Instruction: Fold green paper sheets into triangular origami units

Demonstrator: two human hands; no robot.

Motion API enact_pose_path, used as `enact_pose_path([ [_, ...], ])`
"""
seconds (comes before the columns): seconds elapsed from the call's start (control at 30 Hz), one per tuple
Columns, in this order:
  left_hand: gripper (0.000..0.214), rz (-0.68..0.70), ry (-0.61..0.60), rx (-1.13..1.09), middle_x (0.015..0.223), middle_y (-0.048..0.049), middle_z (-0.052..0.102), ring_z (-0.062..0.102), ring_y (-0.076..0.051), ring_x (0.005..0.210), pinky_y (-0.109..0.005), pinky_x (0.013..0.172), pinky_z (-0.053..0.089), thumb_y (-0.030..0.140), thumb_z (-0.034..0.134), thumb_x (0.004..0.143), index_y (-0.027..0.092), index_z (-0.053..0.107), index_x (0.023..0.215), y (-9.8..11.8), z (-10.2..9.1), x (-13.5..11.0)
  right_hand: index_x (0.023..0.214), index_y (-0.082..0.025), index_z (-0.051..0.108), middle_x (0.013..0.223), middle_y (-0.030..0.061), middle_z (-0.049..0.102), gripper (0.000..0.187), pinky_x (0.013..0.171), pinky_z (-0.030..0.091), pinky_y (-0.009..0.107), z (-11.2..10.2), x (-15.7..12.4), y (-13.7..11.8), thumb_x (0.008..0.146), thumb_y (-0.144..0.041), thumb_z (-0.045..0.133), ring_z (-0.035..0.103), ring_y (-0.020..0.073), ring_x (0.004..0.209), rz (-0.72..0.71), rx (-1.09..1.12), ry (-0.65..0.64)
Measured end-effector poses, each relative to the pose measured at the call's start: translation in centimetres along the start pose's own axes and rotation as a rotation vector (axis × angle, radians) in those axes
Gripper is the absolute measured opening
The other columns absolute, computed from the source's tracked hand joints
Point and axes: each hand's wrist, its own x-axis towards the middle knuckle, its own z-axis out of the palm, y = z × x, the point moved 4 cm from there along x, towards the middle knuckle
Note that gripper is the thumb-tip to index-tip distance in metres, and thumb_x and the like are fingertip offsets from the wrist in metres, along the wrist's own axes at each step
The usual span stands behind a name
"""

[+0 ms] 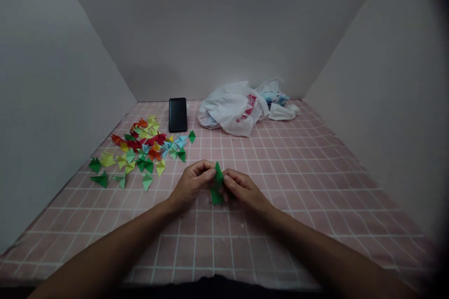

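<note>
Between my two hands is a piece of folded green paper point(218, 174), its pointed tip standing upward. My left hand point(193, 181) pinches its left side between thumb and fingers. On the right side, my right hand point(242, 188) grips it with thumb and forefinger. Below the fold lies a flat green paper piece point(216, 196); whether it joins the folded one I cannot tell. To the left spreads a loose pile of small folded paper pieces point(144, 164) in green, yellow, red, orange and light blue.
A black phone point(177, 115) lies behind the pile. Crumpled white plastic bags point(233, 103) with red print sit at the back, beside a blue-patterned packet point(275, 98). A pink checked cloth point(298, 173) covers the table, with pale walls on three sides.
</note>
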Motion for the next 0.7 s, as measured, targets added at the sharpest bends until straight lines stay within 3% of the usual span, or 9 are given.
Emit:
enact_pose_path([
  [0.07,0.031,0.024,0.076,0.088,0.065,0.002,0.059,0.054,-0.011,0.059,-0.024,0.059,0.045,0.044,0.077,0.08,0.016,0.064,0.077,0.39,-0.33,0.0,0.081,-0.019,0.06,0.066,-0.002,0.057,0.044,0.052,0.037,0.024,-0.57,0.07,-0.32,0.09,-0.062,0.063,0.052,0.0109,0.056,-0.067,-0.097,0.078],
  [0.13,0.032,0.023,0.109,0.146,0.063,0.0023,0.059,0.053,-0.011,0.057,-0.024,0.057,0.044,0.044,0.078,0.078,0.016,0.064,0.075,0.55,-0.42,0.02,0.084,-0.02,0.06,0.064,-0.0031,0.058,0.039,0.052,0.037,0.024,-0.72,0.23,-0.3,0.086,-0.057,0.069,0.052,0.0108,0.054,-0.069,-0.093,0.096],
  [0.37,0.043,-0.021,0.084,0.017,0.075,0.0014,0.067,0.062,-0.012,0.065,-0.024,0.063,0.05,0.038,0.087,0.068,0.018,0.061,0.095,0.0,0.16,-0.04,0.077,-0.02,0.058,0.056,-0.0046,0.058,0.029,0.05,0.037,0.023,-0.96,0.45,0.19,0.084,-0.045,0.07,0.048,0.0097,0.048,-0.025,-0.057,0.183],
  [0.7,0.032,0.035,0.105,0.082,0.075,0.0018,0.062,0.059,-0.012,0.069,-0.024,0.065,0.048,0.032,0.084,0.07,0.018,0.061,0.088,-0.01,0.04,-0.09,0.096,-0.024,0.055,0.07,-0.0063,0.056,0.02,0.056,0.045,0.025,-0.74,0.59,-0.21,0.084,-0.029,0.07,0.056,0.0106,0.057,-0.218,-0.082,0.179],
])
